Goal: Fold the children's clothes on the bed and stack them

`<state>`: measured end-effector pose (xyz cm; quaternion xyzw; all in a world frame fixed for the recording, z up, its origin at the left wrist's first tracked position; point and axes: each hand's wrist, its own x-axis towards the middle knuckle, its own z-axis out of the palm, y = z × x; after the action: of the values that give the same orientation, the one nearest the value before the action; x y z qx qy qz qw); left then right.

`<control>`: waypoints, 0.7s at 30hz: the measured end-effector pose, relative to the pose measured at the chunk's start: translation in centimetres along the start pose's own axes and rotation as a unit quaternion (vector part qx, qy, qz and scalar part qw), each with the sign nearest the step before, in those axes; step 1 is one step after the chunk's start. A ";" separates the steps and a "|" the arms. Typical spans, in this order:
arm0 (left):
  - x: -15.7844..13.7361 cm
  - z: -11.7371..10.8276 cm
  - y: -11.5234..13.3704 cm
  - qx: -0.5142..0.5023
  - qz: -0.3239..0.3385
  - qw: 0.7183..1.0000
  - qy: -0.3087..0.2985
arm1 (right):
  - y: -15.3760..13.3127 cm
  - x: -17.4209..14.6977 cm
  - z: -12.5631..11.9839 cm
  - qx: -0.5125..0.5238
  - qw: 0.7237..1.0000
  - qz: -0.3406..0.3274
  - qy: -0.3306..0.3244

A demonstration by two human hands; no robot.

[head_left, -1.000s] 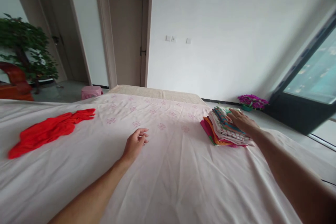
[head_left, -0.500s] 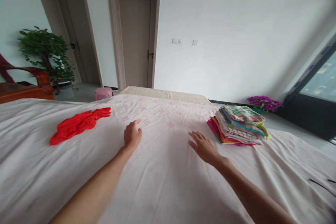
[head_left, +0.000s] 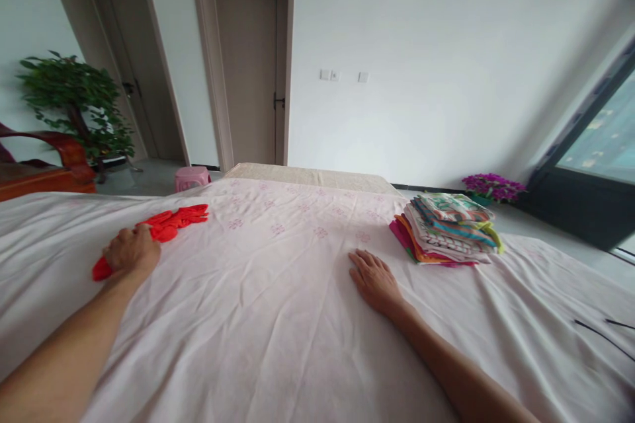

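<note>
My left hand (head_left: 131, 250) is on the crumpled red cloth (head_left: 173, 221) at the left, its fingers curled down onto the fabric and covering the cloth's near half. The fingertips themselves are partly hidden. Flat on the pale pink sheet (head_left: 292, 317) lies my right hand (head_left: 373, 277), fingers stretched out and holding nothing. Just beyond it to the right stands a stack of folded cloths (head_left: 449, 228) in several colours and patterns, apart from the hand.
Dark cords (head_left: 600, 337) lie on the sheet at the right edge. Past the sheet's far side are a pink stool (head_left: 192, 178), a wooden armchair (head_left: 69, 152), a green plant (head_left: 74, 92) and purple flowers (head_left: 491, 186). A beige-covered surface (head_left: 312, 176) adjoins the far edge.
My left hand has moved left from the middle of the sheet onto the red cloth and closed on it. My right hand has settled flat, nearly in place. The view has shifted slightly.
</note>
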<state>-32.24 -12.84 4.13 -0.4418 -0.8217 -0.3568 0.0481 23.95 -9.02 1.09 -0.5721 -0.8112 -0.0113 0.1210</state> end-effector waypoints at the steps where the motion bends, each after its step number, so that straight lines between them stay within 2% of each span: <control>1: 0.3 -0.2 0.7 -0.016 -0.012 1.000 0.023 | 0.0 0.0 0.0 0.002 1.000 0.001 0.001; 3: 0.4 -0.3 2.9 -0.049 -0.023 0.996 0.073 | 0.0 0.0 -0.1 0.007 1.000 0.002 0.002; 4: 0.2 -0.2 4.5 -0.070 0.001 0.995 0.076 | 0.0 0.0 -0.1 0.010 1.000 0.002 0.004; 6: -1.2 -0.1 7.9 -0.114 0.090 0.988 0.058 | 0.0 -0.1 -0.1 0.015 1.000 0.002 0.006; 8: -3.8 0.0 11.1 -0.146 0.179 0.973 0.015 | 0.1 -0.1 -0.1 0.021 1.000 0.002 0.007; 9: -5.3 0.0 12.5 -0.159 0.234 0.958 -0.039 | 0.1 -0.1 -0.2 0.023 1.000 0.003 0.006; 10: -6.8 0.1 13.5 -0.181 0.299 0.930 -0.117 | 0.1 -0.1 -0.2 0.026 1.000 0.005 0.006; 11: -8.3 0.3 14.1 -0.195 0.329 0.910 -0.157 | 0.1 -0.2 -0.3 0.028 1.000 0.006 0.005; 13: -10.7 1.3 14.3 -0.209 0.336 0.901 -0.179 | 0.0 -0.3 -0.4 0.033 0.999 0.009 0.005; 15: -12.1 3.1 13.3 -0.211 0.292 0.919 -0.158 | -0.1 -0.4 -0.6 0.037 0.999 0.013 0.007; 17: -12.5 5.3 11.8 -0.194 0.257 0.935 -0.149 | -0.1 -0.4 -0.7 0.040 0.999 0.014 0.009; 21: -12.4 8.0 10.1 -0.112 0.275 0.941 -0.160 | -0.2 -0.4 -0.6 0.042 0.999 0.019 0.014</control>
<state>-15.20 -12.82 -1.17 -0.7042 -0.6198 -0.3442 -0.0379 24.03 -9.51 1.62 -0.5812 -0.7984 0.0175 0.1564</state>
